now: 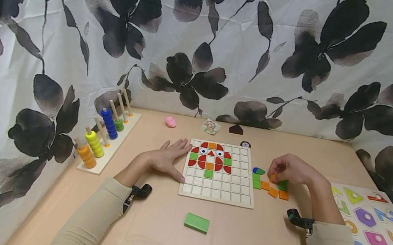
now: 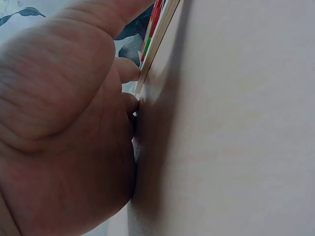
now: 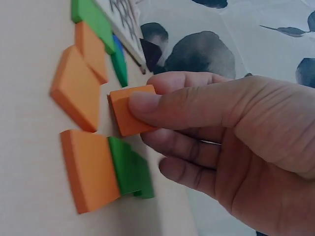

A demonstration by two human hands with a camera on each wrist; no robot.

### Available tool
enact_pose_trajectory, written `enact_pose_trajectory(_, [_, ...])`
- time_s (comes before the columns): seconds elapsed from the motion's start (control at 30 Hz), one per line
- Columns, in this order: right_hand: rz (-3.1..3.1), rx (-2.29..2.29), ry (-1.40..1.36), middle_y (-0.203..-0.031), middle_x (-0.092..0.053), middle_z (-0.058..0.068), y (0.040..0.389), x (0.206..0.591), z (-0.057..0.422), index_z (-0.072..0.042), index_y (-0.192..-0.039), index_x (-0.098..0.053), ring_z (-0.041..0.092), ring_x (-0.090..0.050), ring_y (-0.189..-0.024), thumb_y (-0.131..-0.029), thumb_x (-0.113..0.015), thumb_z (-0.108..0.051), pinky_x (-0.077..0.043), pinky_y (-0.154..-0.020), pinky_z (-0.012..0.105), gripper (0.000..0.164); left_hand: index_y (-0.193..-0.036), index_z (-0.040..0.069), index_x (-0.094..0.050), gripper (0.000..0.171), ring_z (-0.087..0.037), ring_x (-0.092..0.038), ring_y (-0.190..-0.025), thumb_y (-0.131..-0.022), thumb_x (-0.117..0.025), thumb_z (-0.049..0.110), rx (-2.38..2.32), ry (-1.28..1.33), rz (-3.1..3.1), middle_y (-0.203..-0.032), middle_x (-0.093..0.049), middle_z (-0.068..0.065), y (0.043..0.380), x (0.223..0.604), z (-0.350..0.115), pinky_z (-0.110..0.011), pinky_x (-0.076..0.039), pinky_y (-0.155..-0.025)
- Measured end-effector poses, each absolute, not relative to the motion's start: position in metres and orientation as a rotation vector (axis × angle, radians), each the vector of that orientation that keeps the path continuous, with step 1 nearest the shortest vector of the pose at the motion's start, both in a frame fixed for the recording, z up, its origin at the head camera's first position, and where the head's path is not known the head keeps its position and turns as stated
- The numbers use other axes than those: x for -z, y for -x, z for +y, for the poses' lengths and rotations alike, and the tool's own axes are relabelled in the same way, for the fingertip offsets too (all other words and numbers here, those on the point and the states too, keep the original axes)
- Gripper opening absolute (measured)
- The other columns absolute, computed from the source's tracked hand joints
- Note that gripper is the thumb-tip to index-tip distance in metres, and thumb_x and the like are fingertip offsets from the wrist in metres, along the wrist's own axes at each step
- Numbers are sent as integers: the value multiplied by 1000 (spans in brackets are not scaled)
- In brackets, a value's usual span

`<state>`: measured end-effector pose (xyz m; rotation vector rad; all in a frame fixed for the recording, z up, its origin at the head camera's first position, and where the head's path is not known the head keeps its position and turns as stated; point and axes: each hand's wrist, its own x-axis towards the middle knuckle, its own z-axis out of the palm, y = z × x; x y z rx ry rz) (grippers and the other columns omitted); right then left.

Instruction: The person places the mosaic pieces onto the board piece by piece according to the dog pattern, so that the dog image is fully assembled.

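Observation:
A wooden grid board (image 1: 218, 188) lies mid-table with red, green and orange tiles set in its upper rows. My left hand (image 1: 169, 159) rests flat on the table, fingers straight, touching the board's left edge (image 2: 156, 42). To the right of the board, my right hand (image 1: 287, 171) pinches a small orange square tile (image 3: 129, 110) between thumb and fingers, just above a cluster of loose orange tiles (image 3: 75, 88) and green tiles (image 3: 130, 169). More loose tiles (image 1: 273, 191) lie beneath that hand in the head view.
A green block (image 1: 197, 222) lies near the table's front. A ring-stacking rack (image 1: 103, 140) stands at the left. A number puzzle board (image 1: 379, 237) sits at the right edge. A pink toy (image 1: 171, 122), a card (image 1: 211, 126) and a dark piece (image 1: 236, 129) lie by the curtain.

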<state>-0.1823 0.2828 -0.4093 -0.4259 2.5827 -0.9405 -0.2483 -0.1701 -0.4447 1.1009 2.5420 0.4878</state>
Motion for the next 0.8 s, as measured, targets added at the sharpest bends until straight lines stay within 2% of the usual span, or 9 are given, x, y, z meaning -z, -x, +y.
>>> enact_pose_trajectory(0.17, [2709,1050,475,-83,-70,3,183,396,264,-12,-88,-73,23,-59,-76,-80,-77,-7,-52,-71,29,11,-156,14,-10,125,-28,6,-148,-64,-71,73,-472,-1104,2550,-161,4,-12,249,445,-170,-58,6,-113])
enact_pose_trajectory(0.33, [2669,1184,630,-87,-71,1,183,387,215,-15,-89,-75,23,-62,-75,-80,-78,-12,-54,-69,29,10,-156,14,-9,125,-28,6,-148,-65,-71,73,-476,-1106,2548,-161,3,-13,250,445,-170,-58,6,-113])
enact_pose_trajectory(0.53, [2586,1117,891,-86,-71,-2,191,399,160,-16,-90,-76,17,-62,-75,-79,-79,-13,-54,-69,27,12,-156,14,-9,126,-29,6,-148,-64,-71,73,-481,-1097,2548,-161,4,-13,249,446,-171,-58,6,-113])
enact_pose_trajectory(0.8, [2586,994,905,-83,-71,-6,198,413,134,-15,-88,-77,14,-60,-74,-78,-79,-8,-53,-67,27,12,-156,13,-9,126,-30,5,-148,-64,-71,74,-469,-1113,2551,-161,3,-14,249,444,-170,-59,4,-113])
